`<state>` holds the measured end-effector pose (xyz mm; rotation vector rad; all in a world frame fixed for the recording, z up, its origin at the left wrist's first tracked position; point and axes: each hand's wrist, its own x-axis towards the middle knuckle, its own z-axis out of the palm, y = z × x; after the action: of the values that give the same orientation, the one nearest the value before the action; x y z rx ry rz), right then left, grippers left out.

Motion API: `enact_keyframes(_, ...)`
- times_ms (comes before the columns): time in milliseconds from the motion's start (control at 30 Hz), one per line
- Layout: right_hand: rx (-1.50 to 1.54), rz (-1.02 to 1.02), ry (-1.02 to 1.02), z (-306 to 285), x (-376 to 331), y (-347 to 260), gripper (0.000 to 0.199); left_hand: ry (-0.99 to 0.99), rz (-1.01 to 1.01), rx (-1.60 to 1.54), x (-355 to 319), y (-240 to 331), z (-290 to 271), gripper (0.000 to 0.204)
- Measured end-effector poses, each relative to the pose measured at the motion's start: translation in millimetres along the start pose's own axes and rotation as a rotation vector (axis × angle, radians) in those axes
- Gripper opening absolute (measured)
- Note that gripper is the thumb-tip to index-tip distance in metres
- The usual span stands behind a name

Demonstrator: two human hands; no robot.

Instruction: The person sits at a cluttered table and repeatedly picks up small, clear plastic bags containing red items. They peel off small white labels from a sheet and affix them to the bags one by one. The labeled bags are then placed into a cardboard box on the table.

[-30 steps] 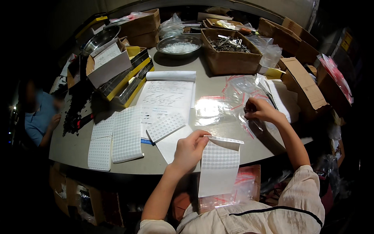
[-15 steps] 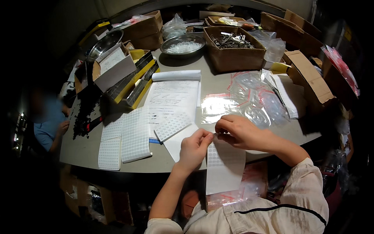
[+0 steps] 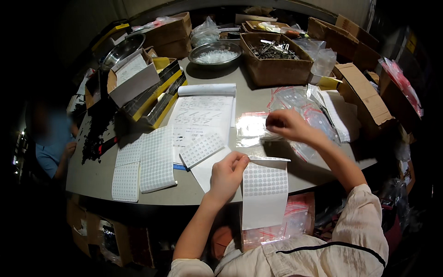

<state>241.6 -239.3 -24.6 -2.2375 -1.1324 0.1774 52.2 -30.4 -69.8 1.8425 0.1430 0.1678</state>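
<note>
My left hand [image 3: 228,173] pinches the upper left corner of a sticker sheet [image 3: 264,187], which has rows of small round grey labels above a bare white lower part. The sheet hangs over the table's near edge. My right hand [image 3: 291,125] is raised above a stack of clear zip bags [image 3: 253,129] with red seal lines. Its fingers are curled together, and whatever is between them is hidden. More zip bags [image 3: 300,101], with small round labels on them, lie spread beyond and to the right of that hand. Further bags [image 3: 295,214] rest below the sheet, near my lap.
Other label sheets [image 3: 157,159] and a written notepad [image 3: 205,111] lie at left centre. Black small parts [image 3: 99,134] are heaped farther left. A metal bowl [image 3: 215,54] and a carton of metal parts [image 3: 276,71] stand behind. A person in blue [image 3: 55,143] is at far left.
My right hand has left the sheet's top edge beside my left hand and moved up and right over the zip bags. My left hand still holds the sheet, whose label rows now show.
</note>
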Motion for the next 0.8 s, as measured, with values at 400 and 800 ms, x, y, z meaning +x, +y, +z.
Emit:
enact_keyframes(400,-0.653,0.320,-0.239,-30.0,18.2,4.4,0.032,0.057,0.071,-0.006,-2.2,-1.0,-0.7,0.020)
enact_keyframes(800,-0.538,-0.226,0.044,20.2,18.2,31.4,0.023,0.086,0.092,-0.044,1.8,-8.9,4.1,0.019)
